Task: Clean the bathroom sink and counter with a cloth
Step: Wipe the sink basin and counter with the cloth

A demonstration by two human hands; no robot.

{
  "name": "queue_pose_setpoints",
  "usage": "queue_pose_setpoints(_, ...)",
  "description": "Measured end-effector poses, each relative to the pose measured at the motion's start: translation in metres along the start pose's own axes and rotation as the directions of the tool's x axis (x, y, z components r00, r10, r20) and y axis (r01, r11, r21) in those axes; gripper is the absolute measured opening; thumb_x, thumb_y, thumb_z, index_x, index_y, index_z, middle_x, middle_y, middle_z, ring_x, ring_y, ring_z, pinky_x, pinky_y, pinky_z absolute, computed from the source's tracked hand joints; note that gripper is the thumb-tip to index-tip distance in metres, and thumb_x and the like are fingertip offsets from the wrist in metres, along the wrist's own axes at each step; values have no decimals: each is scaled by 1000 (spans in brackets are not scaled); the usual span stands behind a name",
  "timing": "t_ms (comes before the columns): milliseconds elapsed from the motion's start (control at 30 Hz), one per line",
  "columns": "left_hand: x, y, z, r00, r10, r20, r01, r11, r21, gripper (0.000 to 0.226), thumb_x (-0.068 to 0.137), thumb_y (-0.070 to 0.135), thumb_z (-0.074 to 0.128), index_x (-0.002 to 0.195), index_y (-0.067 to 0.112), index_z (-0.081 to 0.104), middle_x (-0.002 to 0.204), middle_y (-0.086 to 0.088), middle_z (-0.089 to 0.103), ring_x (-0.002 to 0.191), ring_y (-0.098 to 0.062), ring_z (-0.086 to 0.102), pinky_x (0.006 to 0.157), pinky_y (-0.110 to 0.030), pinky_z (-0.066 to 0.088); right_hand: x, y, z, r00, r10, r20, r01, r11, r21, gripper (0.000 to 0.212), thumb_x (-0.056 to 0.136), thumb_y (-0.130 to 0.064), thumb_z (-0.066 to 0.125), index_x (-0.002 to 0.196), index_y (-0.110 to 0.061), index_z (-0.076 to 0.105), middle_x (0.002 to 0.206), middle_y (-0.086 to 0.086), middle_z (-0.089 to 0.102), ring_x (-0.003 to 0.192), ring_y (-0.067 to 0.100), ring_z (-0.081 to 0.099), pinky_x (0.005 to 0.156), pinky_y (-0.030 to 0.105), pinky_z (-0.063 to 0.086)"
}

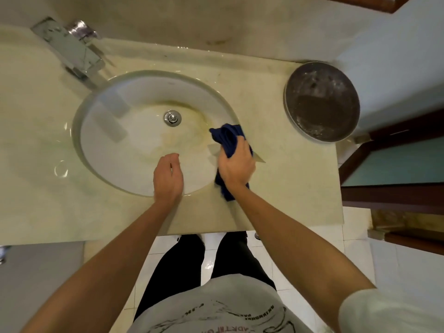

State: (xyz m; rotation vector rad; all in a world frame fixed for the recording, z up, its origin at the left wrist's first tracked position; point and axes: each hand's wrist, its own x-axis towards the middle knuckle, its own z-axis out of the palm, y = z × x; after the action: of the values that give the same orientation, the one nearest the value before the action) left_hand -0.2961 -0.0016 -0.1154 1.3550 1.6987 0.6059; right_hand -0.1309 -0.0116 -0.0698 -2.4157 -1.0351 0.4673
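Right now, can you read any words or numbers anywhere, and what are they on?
Shirt: it has printed letters, but they appear upside down, partly cut off and too small to read for sure.
Tap, sink, round dark pan and cloth: no words or numbers show.

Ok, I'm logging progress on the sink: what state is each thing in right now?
Left hand: loosely curled, empty, over the basin.
Right hand: grips the blue cloth.
Sink: yellowish stains around the drain.
Faucet: no water running.
Counter: wet patches.
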Motion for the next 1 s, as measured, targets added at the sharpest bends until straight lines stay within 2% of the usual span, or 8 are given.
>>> queue_pose_setpoints(67,8,-4,-3,995,-98,-18,97,994,-48,48,105,34,27,126,12,64,124,-6,65,116,-24,59,108,-42,44,-1,-23,10,992,35,119,-63,969,238,25,91,-28,60,115,-23,60,99,-6,67,92,21,65,82,41,55)
queue_pose_setpoints(167,12,-3,-8,961,-274,-27,264,944,-197,58,103,48,23,123,15,65,121,-6,66,114,-27,61,109,-48,45,0,-38,7,942,85,324,-263,788,557,23,94,-32,59,118,-33,62,94,-18,68,94,9,66,91,36,55)
queue_pose_setpoints(233,12,-1,-9,959,-285,9,281,941,-187,55,107,46,22,117,14,66,117,-7,67,110,-27,62,104,-41,47,6,-30,-15,939,87,333,-295,701,650,20,94,-35,61,114,-36,63,99,-16,71,95,5,68,90,32,56)
queue_pose_setpoints(333,12,-1,-6,972,-229,52,232,969,-80,54,108,44,25,113,12,68,117,-9,69,109,-28,62,101,-39,45,24,10,-73,974,67,217,-204,674,710,16,96,-17,65,112,-15,65,93,-9,70,77,-12,65,72,15,52)
queue_pose_setpoints(433,12,-3,0,987,-147,61,142,987,77,58,108,44,27,115,8,71,121,-13,70,114,-31,62,104,-39,41,45,77,-145,998,17,52,-44,815,578,16,93,-14,70,109,-13,66,90,-7,68,73,-19,59,69,19,47)
queue_pose_setpoints(567,5,-3,9,992,-105,76,93,983,156,62,107,49,30,113,6,74,118,-15,72,113,-32,63,104,-40,43,64,167,-212,1000,-18,18,14,972,233,10,88,-32,70,95,-26,66,83,-8,70,80,9,67,68,35,52)
queue_pose_setpoints(767,-1,-1,4,992,-66,105,42,977,211,66,105,53,27,99,9,75,101,-14,74,101,-34,67,101,-44,47,67,246,-236,985,-12,172,56,966,-252,21,92,-41,64,89,-23,53,72,-5,56,73,26,57,66,31,36)
queue_pose_setpoints(1000,4,5,3,968,-207,141,177,963,201,64,107,53,30,91,11,76,91,-10,73,94,-30,67,88,-35,45,9,238,-162,997,-72,11,73,993,-94,25,85,-25,73,103,-13,60,85,4,67,77,30,63,65,30,35)
